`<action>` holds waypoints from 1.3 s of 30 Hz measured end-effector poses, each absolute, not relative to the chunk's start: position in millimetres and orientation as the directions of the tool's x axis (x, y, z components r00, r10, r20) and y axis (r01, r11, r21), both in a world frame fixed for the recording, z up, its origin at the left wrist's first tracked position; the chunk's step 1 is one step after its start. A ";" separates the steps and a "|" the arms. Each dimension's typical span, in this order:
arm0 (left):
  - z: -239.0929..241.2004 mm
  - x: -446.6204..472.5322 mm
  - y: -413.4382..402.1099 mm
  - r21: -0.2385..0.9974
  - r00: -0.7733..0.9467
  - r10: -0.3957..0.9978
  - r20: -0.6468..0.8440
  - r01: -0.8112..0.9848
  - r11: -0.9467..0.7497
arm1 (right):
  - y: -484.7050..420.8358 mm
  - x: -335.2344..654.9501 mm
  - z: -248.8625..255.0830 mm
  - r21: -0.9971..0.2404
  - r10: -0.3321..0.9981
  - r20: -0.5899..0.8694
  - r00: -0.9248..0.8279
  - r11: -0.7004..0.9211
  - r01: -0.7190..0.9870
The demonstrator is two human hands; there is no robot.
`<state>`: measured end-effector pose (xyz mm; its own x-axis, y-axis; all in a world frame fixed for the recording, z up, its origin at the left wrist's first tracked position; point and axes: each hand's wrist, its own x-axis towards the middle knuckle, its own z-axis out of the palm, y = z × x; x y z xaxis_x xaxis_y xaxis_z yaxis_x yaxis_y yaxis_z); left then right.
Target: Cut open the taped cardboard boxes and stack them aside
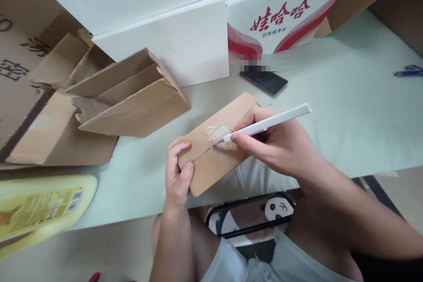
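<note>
At the far left stands a large brown carton (pixel 20 59) with dark printed characters, and in front of it a yellow bottle (pixel 42 207) with a printed label and barcode lies at the near side of the bench (pixel 346 97), which has a pale green cover. Next come open cardboard boxes (pixel 132 116), their flaps up, and behind them white boxes (pixel 185 44) stacked one on another.

Near the middle, the left hand (pixel 176 174) grips the left end of a closed brown box (pixel 211 172), thumb on the near side of the top seam and the other fingers curled over the far side. The brown box sits at the bench's front edge, tilted across the view, with crumpled clear tape (pixel 216 132) over its seam. Below the edge are pale shorts (pixel 228 264) and a dark-rimmed item with a panda picture (pixel 279 208).

The right hand (pixel 280 145) holds a slim white cutter (pixel 274 121) pinched between thumb and fingers, its tip pointing down-left at the seam beside the tape; the tip is too small to tell whether it is in the gap.

Beyond this hand lie a dark phone (pixel 264 80) and, behind it, a red-and-white carton (pixel 280 17). At the far right lies something blue and pen-like (pixel 410 71).
</note>
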<state>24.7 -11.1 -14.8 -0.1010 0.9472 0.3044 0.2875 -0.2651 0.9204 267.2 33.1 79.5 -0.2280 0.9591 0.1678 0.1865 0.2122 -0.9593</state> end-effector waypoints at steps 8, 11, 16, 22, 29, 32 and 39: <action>-16.4 24.3 -11.7 0.924 -0.088 0.955 0.285 0.291 -0.249 | 32.7 267.0 79.1 -0.924 0.953 0.223 -0.204 0.273 0.268; -18.3 24.8 -11.5 0.921 -0.036 0.957 0.287 0.284 -0.266 | 34.1 269.4 80.2 -0.913 0.960 0.234 -0.155 0.272 0.303; -18.3 25.5 -10.3 0.909 0.005 0.955 0.296 0.307 -0.283 | 35.2 271.5 81.0 -0.919 0.967 0.225 -0.122 0.252 0.302; -15.8 24.9 -9.0 0.901 0.004 0.955 0.296 0.332 -0.281 | 36.3 272.7 77.0 -0.924 0.968 0.240 -0.072 0.250 0.289; -16.7 24.2 -8.8 0.914 0.001 0.963 0.270 0.313 -0.257 | 40.2 281.7 75.6 -0.933 0.963 0.238 0.124 0.191 0.307; -18.3 24.0 -9.1 0.931 -0.021 0.969 0.246 0.285 -0.230 | 43.1 287.8 74.7 -0.943 0.955 0.259 0.148 0.216 0.254; -19.6 25.3 -9.4 0.942 -0.072 0.972 0.224 0.273 -0.197 | 53.0 300.3 71.0 -0.947 0.907 0.263 0.329 0.308 -0.092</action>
<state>25.3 -9.4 -19.6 -0.0716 0.9718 0.2245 0.2729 -0.1974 0.9416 300.3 53.0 71.0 0.3289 0.9070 0.2632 -0.0922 0.3082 -0.9469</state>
